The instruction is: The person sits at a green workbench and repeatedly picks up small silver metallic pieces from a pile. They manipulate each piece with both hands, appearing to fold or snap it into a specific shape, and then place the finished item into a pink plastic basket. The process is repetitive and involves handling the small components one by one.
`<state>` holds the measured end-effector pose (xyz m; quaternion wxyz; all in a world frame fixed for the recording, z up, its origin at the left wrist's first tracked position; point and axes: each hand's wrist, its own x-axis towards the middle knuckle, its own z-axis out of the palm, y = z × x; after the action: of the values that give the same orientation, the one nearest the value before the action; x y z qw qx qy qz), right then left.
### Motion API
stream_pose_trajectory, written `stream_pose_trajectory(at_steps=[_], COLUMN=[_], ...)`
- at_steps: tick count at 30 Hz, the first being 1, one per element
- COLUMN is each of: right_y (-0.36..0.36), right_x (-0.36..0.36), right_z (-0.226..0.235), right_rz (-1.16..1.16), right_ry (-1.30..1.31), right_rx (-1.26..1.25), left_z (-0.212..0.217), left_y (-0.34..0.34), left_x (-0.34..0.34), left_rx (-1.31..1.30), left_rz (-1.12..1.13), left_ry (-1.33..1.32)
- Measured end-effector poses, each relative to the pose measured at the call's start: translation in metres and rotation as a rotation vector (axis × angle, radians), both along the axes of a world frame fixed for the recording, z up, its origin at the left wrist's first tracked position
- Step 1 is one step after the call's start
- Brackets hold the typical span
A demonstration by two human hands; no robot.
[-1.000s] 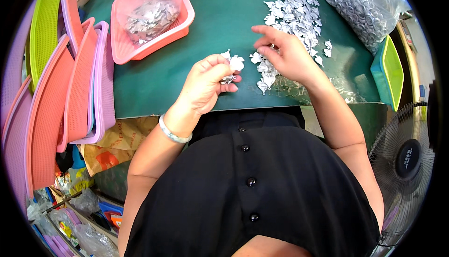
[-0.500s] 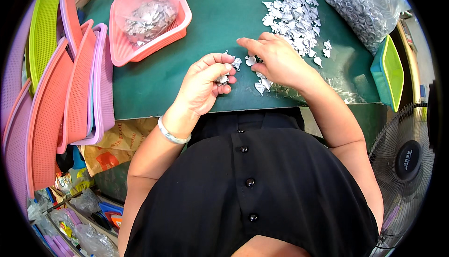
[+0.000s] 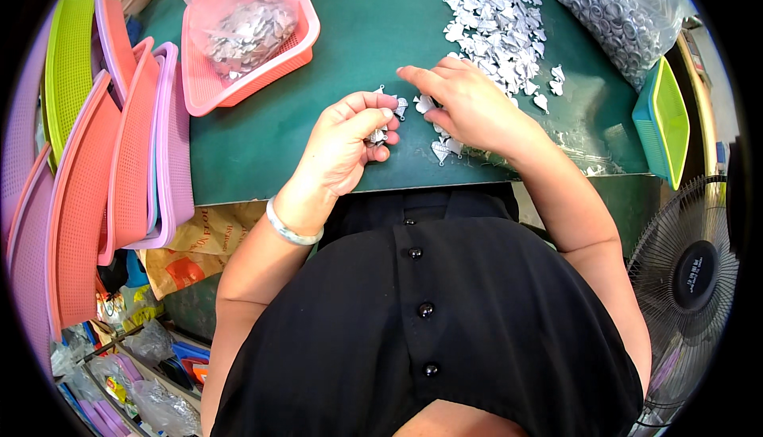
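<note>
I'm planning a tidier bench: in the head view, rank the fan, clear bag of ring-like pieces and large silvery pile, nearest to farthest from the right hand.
1. Large silvery pile, just beyond the right hand.
2. Clear bag of ring-like pieces, upper right.
3. Fan, lower right.

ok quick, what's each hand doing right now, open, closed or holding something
Left hand: closed, holding several small silvery pieces.
Right hand: partly curled over loose pieces on the table; whether it grips one cannot be told.
</note>
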<state>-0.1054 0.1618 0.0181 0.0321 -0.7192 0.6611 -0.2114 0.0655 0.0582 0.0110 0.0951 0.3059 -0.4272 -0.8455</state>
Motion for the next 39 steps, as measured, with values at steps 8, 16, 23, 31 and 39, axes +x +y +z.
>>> stream_pose_trajectory(at_steps=[8,16,23,31,39], right_y=[-0.001,-0.005,-0.009,-0.013,-0.011], right_x=[-0.003,0.004,0.01,0.016,0.009], right_z=[0.0,0.011,-0.003,-0.01,0.01], right_rz=[-0.157,-0.131,0.059,-0.049,-0.232], right_ry=[-0.575,-1.023,-0.27,-0.159,-0.991], right_rx=[0.087,0.201,0.042,-0.039,0.225], left_z=[0.001,-0.004,-0.003,-0.004,0.002], left_y=[0.002,0.001,-0.012,-0.016,-0.01], left_x=[-0.002,-0.004,0.011,0.016,0.009], left_rx=[-0.058,-0.078,0.064,0.076,-0.041], left_rz=[0.008,0.045,0.12,0.134,0.025], left_ry=[0.003,0.038,0.117,0.094,0.023])
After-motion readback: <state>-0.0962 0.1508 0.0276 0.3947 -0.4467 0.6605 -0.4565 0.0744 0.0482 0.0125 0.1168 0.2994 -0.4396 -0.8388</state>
